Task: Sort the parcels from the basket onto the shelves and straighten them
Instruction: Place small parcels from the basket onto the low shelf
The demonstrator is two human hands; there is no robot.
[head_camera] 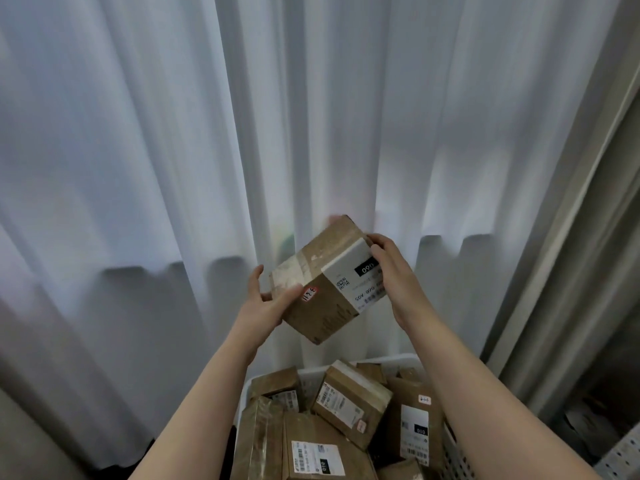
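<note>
Both hands hold one cardboard box (325,278) up in the air above the basket (453,455), in front of a white curtain (138,133). The left hand (266,303) supports the lower left corner from below, with the thumb laid on the taped face. The right hand (391,271) grips the upper right edge, and its fingers go behind the box. So both hands are closed on this same box, and it hangs tilted, one corner pointing down.

I think the box is rather light, because the hands carry it high with a loose grip. The cardboard looks stiff and keeps its shape. The brown tape is shiny and may be a little slippery, so the bare cardboard edges and corners are the better places to hold. The white label (356,275) carries a number, and a small red sticker (309,293) sits near the left thumb; it is wise not to cover them.

Now the counting. One box is in the hands. In the basket I can count about seven more boxes (349,403), packed close and leaning on each other, but the lower ones are partly hidden, so the true number may be higher. At the right edge stands a grey shelf frame (568,237); its boards are hardly visible.
</note>
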